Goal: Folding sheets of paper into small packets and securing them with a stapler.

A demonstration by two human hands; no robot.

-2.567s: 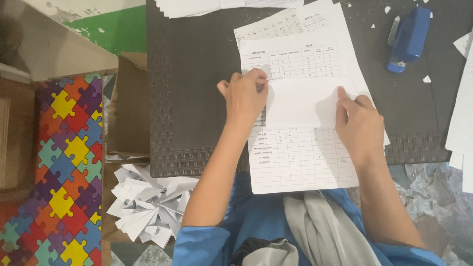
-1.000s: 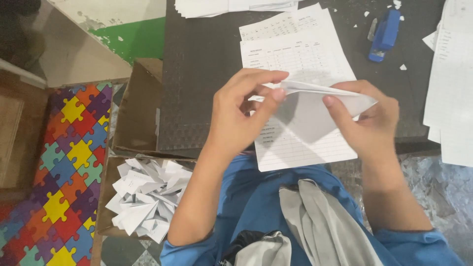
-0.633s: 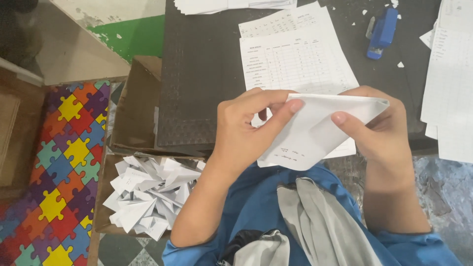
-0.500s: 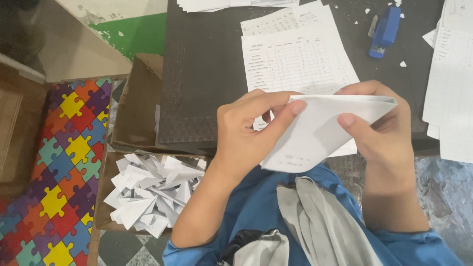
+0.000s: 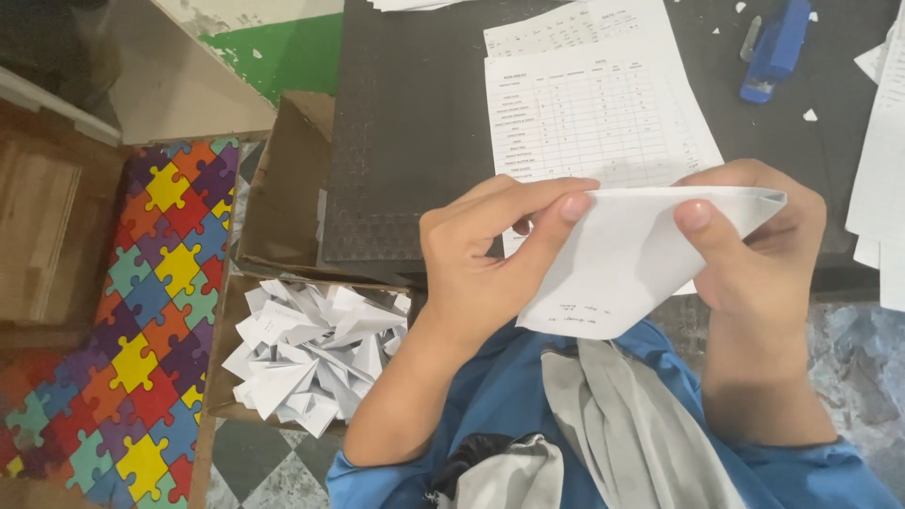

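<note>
Both of my hands hold a folded white paper sheet [image 5: 633, 259] up in front of my chest, above the near edge of the dark table mat [image 5: 415, 141]. My left hand [image 5: 490, 259] pinches the sheet's left top edge between thumb and fingers. My right hand [image 5: 749, 250] grips its right side, with the thumb pressed on the front near the folded top corner. Under the lifted sheet lies a stack of printed table forms [image 5: 594, 104] on the mat.
A blue stapler [image 5: 775, 49] lies at the mat's far right. More white sheets [image 5: 881, 170] hang at the right edge. A cardboard box [image 5: 283, 198] stands left of the table, holding several folded paper pieces [image 5: 316, 353]. A coloured puzzle floor mat [image 5: 141, 302] lies left.
The sheet lay flat on the mat under my hands at first. I have lifted it off the stack and folded it into a pointed shape, held up between both hands.
</note>
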